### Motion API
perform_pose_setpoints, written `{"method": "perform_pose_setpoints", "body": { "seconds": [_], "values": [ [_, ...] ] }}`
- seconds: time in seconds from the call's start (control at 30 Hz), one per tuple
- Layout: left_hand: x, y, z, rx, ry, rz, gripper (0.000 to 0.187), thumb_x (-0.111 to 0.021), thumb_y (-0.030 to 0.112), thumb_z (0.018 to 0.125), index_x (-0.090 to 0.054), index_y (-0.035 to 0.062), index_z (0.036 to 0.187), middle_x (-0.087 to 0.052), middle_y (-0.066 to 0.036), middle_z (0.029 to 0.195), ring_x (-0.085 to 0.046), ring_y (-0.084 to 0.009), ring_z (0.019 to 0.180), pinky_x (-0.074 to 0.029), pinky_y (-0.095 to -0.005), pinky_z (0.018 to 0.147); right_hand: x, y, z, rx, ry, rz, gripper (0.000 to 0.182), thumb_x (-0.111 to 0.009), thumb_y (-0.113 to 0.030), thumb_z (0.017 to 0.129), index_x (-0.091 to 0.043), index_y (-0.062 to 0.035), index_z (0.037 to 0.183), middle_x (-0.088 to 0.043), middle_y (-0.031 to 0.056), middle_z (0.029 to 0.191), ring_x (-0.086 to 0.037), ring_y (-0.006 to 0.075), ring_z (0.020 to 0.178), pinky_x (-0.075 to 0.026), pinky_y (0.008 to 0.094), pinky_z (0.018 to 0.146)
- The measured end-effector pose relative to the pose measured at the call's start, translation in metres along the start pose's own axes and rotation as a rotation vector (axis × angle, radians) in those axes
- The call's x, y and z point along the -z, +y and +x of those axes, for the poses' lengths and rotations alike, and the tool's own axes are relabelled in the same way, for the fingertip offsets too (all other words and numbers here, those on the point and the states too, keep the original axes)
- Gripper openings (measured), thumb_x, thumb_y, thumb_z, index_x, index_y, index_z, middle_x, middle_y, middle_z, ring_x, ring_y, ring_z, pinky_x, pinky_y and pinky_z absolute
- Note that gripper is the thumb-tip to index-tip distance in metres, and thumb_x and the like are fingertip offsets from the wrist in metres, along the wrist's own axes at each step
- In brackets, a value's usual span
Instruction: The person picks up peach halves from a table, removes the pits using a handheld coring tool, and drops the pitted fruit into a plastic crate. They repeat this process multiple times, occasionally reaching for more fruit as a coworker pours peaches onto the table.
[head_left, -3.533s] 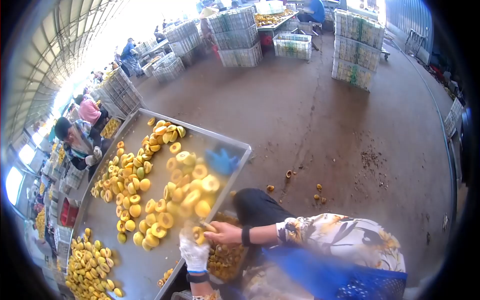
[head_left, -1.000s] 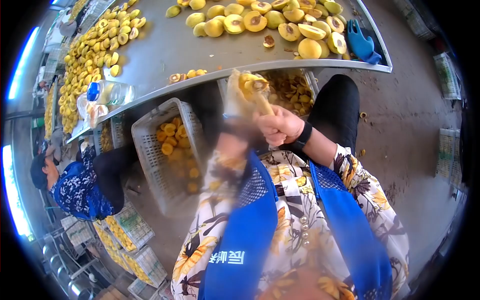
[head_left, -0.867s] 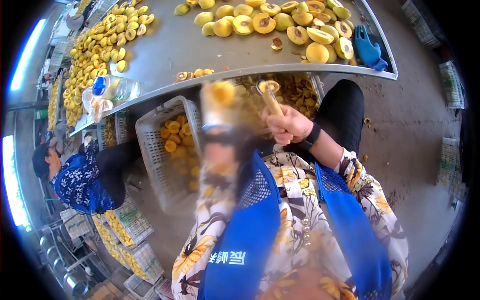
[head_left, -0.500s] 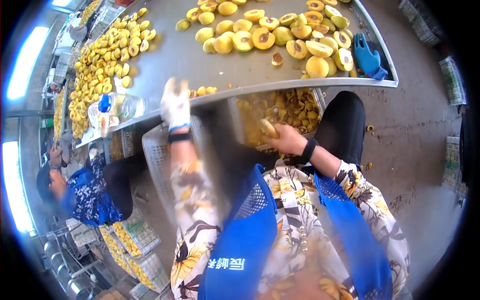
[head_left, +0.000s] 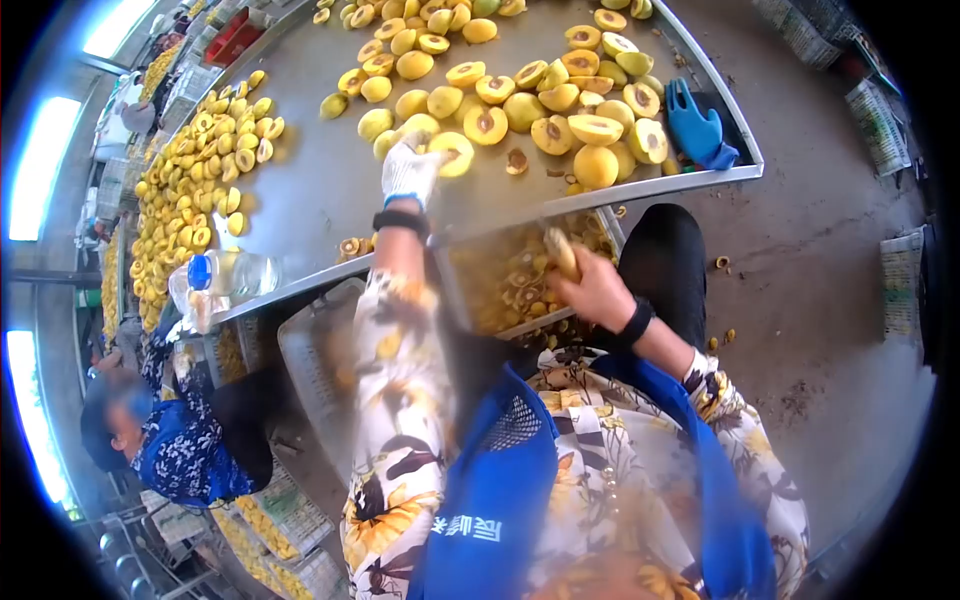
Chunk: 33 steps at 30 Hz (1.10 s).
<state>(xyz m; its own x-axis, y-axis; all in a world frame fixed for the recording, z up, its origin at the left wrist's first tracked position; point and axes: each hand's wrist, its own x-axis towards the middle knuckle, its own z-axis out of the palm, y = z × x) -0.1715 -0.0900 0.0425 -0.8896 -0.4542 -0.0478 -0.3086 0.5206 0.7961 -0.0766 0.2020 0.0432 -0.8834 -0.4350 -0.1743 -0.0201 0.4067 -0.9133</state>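
Observation:
My left hand, in a white glove, reaches over the metal table with its fingers closed on a halved yellow peach. More peach halves, several with brown pits or hollows showing, lie beside and beyond it. My bare right hand is wrapped around a pale wooden-handled tool above a crate of peach pieces under the table edge. The tool's working end cannot be made out.
A blue glove lies at the table's right corner. A clear bottle with a blue cap rests near the left edge, by a large peach pile. A white crate stands below. Another person sits at left.
My left hand has moved forward and right from the table edge to the peach halves and closed on one. My right hand still holds the tool, slightly more upright. The view has shifted a little.

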Motion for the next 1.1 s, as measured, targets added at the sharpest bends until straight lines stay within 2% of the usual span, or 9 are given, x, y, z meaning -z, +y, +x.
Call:
{"method": "perform_pose_setpoints", "body": {
  "seconds": [0.03, 0.17, 0.27, 0.37, 0.5, 0.6, 0.67, 0.87, 1.1],
  "values": [
    [0.011, 0.011, -0.024, 0.001, -0.096, -0.018, 0.044, -0.075, 0.013, 0.071, -0.058, 0.0011, 0.11, -0.065, -0.006, 0.092, -0.062, -0.0119, 0.069, -0.047, -0.0226, 0.046, 0.003, -0.017, 0.008, -0.007, 0.04, 0.018, 0.043, -0.066, -0.025, 0.077, -0.053, -0.002, 0.111, -0.063, 0.0179, 0.078, -0.064, 0.0259, 0.074, -0.05, 0.0337, 0.067],
    [0.025, 0.036, -0.106, -0.02, -0.424, -0.59, 0.035, -0.069, 0.01, 0.076, -0.058, 0.0011, 0.108, -0.065, -0.004, 0.091, -0.062, -0.0098, 0.078, -0.047, -0.0195, 0.057, -0.009, -0.025, 0.045, 0.226, 0.024, 0.045, 0.049, -0.064, -0.024, 0.082, -0.046, 0.0007, 0.121, -0.064, 0.0128, 0.083, -0.064, 0.0223, 0.078, -0.05, 0.0318, 0.07],
    [0.031, 0.062, -0.154, 0.026, -0.251, -0.617, 0.03, -0.062, 0.01, 0.084, -0.056, -0.0029, 0.111, -0.063, -0.008, 0.101, -0.06, -0.0146, 0.09, -0.048, -0.0251, 0.081, -0.034, -0.014, 0.059, 0.518, 0.061, 0.277, 0.038, -0.059, -0.021, 0.088, -0.047, -0.0016, 0.119, -0.062, 0.0045, 0.076, -0.059, 0.0146, 0.059, -0.049, 0.0275, 0.056],
    [-0.002, 0.039, -0.182, -0.141, 0.001, -0.87, 0.042, -0.047, 0.029, 0.095, -0.046, -0.0003, 0.124, -0.055, -0.009, 0.117, -0.056, -0.0151, 0.098, -0.046, -0.0257, 0.085, -0.037, -0.043, 0.037, -0.001, -0.208, 0.881, 0.033, -0.058, -0.023, 0.088, -0.053, -0.0026, 0.112, -0.061, 0.004, 0.082, -0.056, 0.01, 0.065, -0.045, 0.0237, 0.056],
    [-0.039, 0.015, -0.183, 0.164, 0.089, -1.407, 0.042, -0.047, 0.042, 0.092, -0.049, 0.0101, 0.118, -0.057, -0.008, 0.107, -0.055, -0.0201, 0.096, -0.048, -0.0323, 0.081, -0.05, -0.032, 0.026, -0.119, -0.238, 0.702, 0.029, -0.057, -0.024, 0.088, -0.054, -0.0018, 0.107, -0.059, 0.0005, 0.072, -0.053, 0.0075, 0.056, -0.043, 0.0237, 0.05],
    [-0.035, 0.006, -0.184, 0.318, 0.006, -1.546, 0.038, -0.046, 0.042, 0.092, -0.051, 0.0126, 0.116, -0.057, -0.006, 0.108, -0.054, -0.0203, 0.098, -0.048, -0.0352, 0.082, -0.046, -0.034, 0.015, 0.095, -0.062, 0.033, 0.033, -0.059, -0.028, 0.086, -0.054, 0.0, 0.101, -0.063, 0.0166, 0.076, -0.06, 0.0294, 0.063, -0.047, 0.0393, 0.058],
    [-0.029, 0.019, -0.186, 0.304, 0.084, -1.466, 0.038, -0.045, 0.041, 0.092, -0.051, 0.0117, 0.115, -0.057, -0.006, 0.109, -0.055, -0.0204, 0.098, -0.047, -0.035, 0.083, -0.041, -0.034, 0.01, 0.173, -0.069, -0.126, 0.029, -0.059, -0.028, 0.084, -0.053, -0.0008, 0.093, -0.06, 0.0255, 0.079, -0.057, 0.0434, 0.07, -0.046, 0.0472, 0.061],
    [-0.051, -0.019, -0.177, -0.275, 0.405, -0.37, 0.038, -0.044, 0.038, 0.094, -0.05, 0.0062, 0.115, -0.056, -0.007, 0.11, -0.054, -0.02, 0.1, -0.046, -0.0347, 0.087, -0.042, -0.029, 0.001, 0.174, -0.17, -0.232, 0.026, -0.058, -0.018, 0.082, -0.042, 0.0004, 0.091, -0.057, 0.0242, 0.067, -0.056, 0.0429, 0.066, -0.043, 0.0483, 0.057],
    [-0.044, 0.002, -0.181, -0.396, 0.359, -0.144, 0.032, -0.048, 0.023, 0.092, -0.052, -0.0018, 0.112, -0.058, -0.011, 0.106, -0.057, -0.0198, 0.097, -0.047, -0.0332, 0.085, -0.043, -0.028, -0.012, 0.148, -0.202, -0.228, 0.022, -0.054, -0.009, 0.08, -0.041, 0.0021, 0.093, -0.055, 0.0261, 0.064, -0.055, 0.0441, 0.065, -0.043, 0.0492, 0.056]
  ]
}}
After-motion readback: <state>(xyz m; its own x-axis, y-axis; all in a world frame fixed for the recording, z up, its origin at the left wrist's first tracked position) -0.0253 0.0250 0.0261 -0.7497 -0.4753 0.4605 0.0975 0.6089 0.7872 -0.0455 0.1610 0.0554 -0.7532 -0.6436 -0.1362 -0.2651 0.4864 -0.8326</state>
